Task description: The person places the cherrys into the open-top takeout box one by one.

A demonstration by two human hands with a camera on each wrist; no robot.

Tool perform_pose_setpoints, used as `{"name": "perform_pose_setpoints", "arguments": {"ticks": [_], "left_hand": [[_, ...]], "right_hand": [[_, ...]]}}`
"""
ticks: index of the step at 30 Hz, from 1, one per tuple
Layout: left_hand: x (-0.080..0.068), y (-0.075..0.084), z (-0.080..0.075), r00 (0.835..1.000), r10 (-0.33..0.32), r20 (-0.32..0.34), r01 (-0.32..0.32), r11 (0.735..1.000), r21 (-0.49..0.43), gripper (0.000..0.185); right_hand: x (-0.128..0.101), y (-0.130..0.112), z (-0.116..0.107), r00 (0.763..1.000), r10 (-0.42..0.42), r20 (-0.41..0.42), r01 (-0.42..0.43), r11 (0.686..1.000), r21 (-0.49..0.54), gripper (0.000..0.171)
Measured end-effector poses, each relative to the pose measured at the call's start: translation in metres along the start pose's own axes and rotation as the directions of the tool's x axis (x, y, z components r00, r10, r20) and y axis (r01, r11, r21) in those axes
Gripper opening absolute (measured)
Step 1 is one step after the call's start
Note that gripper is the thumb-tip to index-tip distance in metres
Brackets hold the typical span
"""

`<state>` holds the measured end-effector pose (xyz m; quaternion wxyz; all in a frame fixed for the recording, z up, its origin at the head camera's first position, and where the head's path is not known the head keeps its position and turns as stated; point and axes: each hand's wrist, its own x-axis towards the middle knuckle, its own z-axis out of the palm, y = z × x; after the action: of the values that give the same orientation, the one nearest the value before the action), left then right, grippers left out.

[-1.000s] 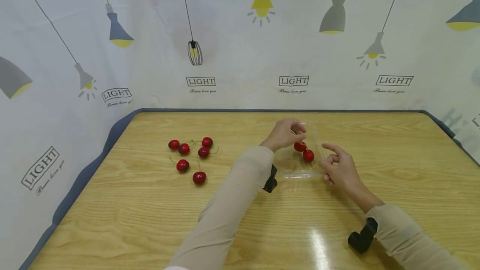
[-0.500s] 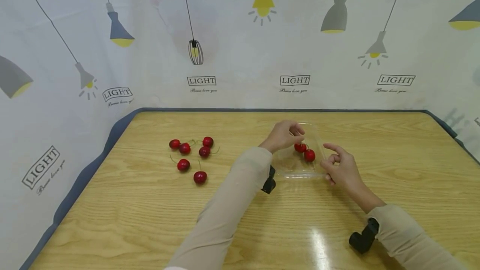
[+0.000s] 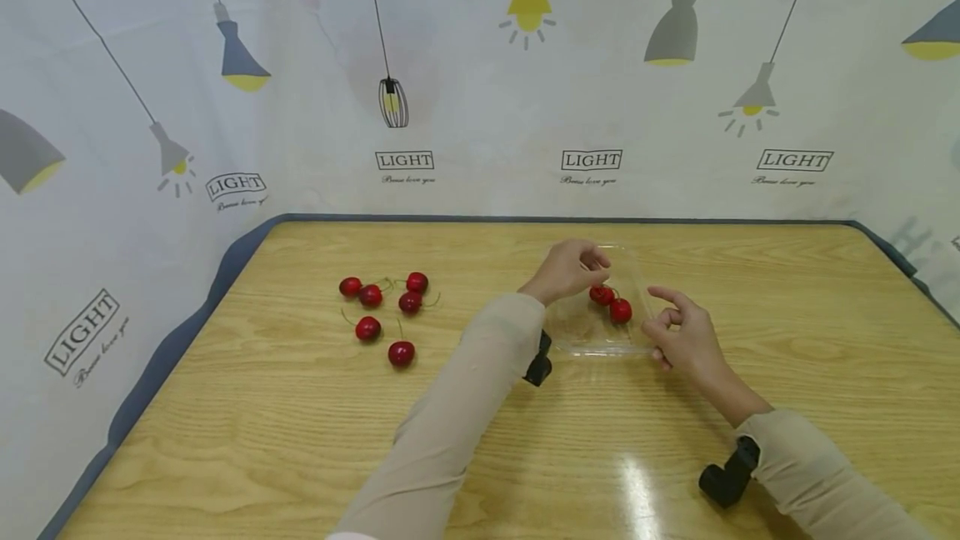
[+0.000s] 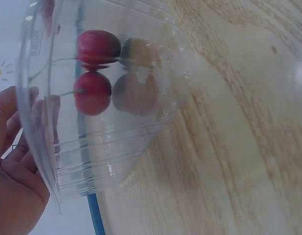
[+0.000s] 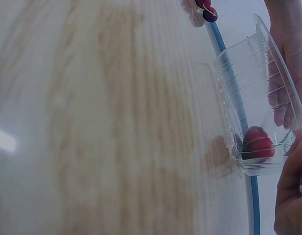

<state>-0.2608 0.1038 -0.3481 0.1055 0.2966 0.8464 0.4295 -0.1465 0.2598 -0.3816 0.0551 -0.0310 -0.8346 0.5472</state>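
Two red cherries [image 3: 620, 311] lie side by side in a clear plastic box [image 3: 600, 350] on the table. My left hand [image 3: 572, 269] is over the box's left and far part, its fingers loosely bent just above the farther cherry. In the left wrist view, thin stems run from the cherries [image 4: 93, 94] toward the fingertips of that hand [image 4: 18, 161], behind the clear wall. On the right side of the box, my right hand [image 3: 678, 332] pinches the rim between thumb and fingers, index finger raised. The right wrist view has its thumb [image 5: 293, 166] at the rim.
Several more cherries [image 3: 370, 296] with green stems lie loose on the wooden table [image 3: 300, 423], left of the left forearm. A white cloth printed with lamps [image 3: 480, 107] stands behind and beside the table. Black wrist cameras [image 3: 726, 480] sit at both sleeves.
The view has shifted slightly. Both hands, the box and the cherries hold nearly the same places relative to one another.
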Motion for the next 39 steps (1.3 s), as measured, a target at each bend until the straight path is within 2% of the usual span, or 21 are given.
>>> {"name": "perform_pose_setpoints", "arguments": {"ticks": [22,32,39], "left_hand": [[-0.002,-0.001,-0.012,1.000,0.016,-0.017,-0.016,1.000,-0.005,0.015],[-0.006,-0.008,-0.020,0.997,0.083,-0.002,-0.083,0.997,-0.008,0.015],[-0.014,-0.017,-0.028,0.995,0.095,-0.036,-0.094,0.995,0.028,0.016]], "right_hand": [[0.001,0.001,0.000,1.000,0.016,0.002,-0.016,0.999,-0.044,0.053],[0.000,0.000,-0.001,1.000,0.004,0.004,-0.004,0.999,-0.049,0.054],[0.000,0.000,-0.002,1.000,0.006,0.026,-0.006,1.000,-0.016,0.054]]}}
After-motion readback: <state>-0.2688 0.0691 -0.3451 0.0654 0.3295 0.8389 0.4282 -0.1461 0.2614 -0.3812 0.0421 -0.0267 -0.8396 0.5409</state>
